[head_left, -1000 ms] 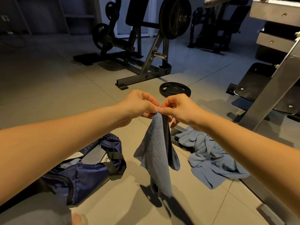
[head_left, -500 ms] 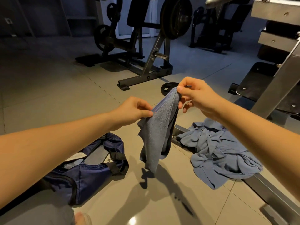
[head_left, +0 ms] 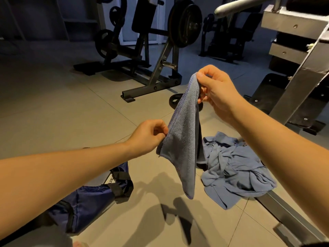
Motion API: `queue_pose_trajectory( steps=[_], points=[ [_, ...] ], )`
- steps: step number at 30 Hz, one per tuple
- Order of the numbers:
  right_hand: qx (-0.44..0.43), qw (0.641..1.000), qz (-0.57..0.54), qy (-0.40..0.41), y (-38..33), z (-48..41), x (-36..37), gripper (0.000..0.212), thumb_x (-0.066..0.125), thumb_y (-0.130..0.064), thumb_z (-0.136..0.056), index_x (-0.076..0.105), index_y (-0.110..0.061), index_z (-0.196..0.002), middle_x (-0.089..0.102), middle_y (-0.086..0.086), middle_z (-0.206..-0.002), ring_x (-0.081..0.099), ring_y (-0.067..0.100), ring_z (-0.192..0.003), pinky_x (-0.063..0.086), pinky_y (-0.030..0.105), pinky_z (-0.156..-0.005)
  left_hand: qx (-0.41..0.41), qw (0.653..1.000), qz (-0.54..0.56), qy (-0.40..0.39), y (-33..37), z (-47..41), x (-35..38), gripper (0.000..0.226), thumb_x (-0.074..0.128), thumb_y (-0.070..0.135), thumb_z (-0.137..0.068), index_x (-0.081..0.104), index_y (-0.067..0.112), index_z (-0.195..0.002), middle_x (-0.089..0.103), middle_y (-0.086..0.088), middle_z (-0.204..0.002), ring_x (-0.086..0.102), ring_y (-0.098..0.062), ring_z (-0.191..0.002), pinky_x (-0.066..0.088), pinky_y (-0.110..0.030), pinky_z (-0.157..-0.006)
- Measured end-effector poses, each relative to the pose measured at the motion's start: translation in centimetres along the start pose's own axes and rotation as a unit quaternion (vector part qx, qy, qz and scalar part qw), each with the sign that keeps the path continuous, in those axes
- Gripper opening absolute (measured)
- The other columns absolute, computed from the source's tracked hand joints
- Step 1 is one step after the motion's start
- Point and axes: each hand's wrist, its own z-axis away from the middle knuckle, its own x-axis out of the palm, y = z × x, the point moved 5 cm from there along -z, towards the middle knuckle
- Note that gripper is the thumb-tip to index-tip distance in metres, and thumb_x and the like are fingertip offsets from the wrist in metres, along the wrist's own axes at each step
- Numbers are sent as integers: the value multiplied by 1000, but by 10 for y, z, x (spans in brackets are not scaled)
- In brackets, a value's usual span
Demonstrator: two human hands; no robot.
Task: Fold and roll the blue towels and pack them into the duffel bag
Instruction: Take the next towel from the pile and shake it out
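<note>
Premises: a gym. A black weight machine (head_left: 156,72) stands on the tiled floor (head_left: 53,104), loaded with a large weight plate (head_left: 185,25); smaller plates (head_left: 105,43) sit at its left end. One loose plate (head_left: 175,101) lies on the floor. A steel-framed machine (head_left: 293,82) occupies the right side, and another dark machine (head_left: 224,38) the back. A duffel bag (head_left: 89,202) and heaped towels (head_left: 235,172) lie on the tiles.

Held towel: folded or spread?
Half spread. The towel hangs with one hemmed edge stretched between the left hand and right hand; the rest droops, bunched.

Warm light hits the near floor (head_left: 138,221), my shadows dark and soft; the far room is dim, bluish, bowed.
</note>
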Motion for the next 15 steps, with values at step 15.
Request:
queue_pose_trajectory(
  steps=[15],
  points=[
    [-10,998,-44,34,-10,-9,-20,12,53,-22,-103,59,-15,-95,59,4,-82,50,11,-65,49,23,-55,-74,997,-1,-2,-18,-3,14,10,81,23,-84,72,19,-85,75,-3,-82,72,-25,-83,59,-48,-80]
  ],
)
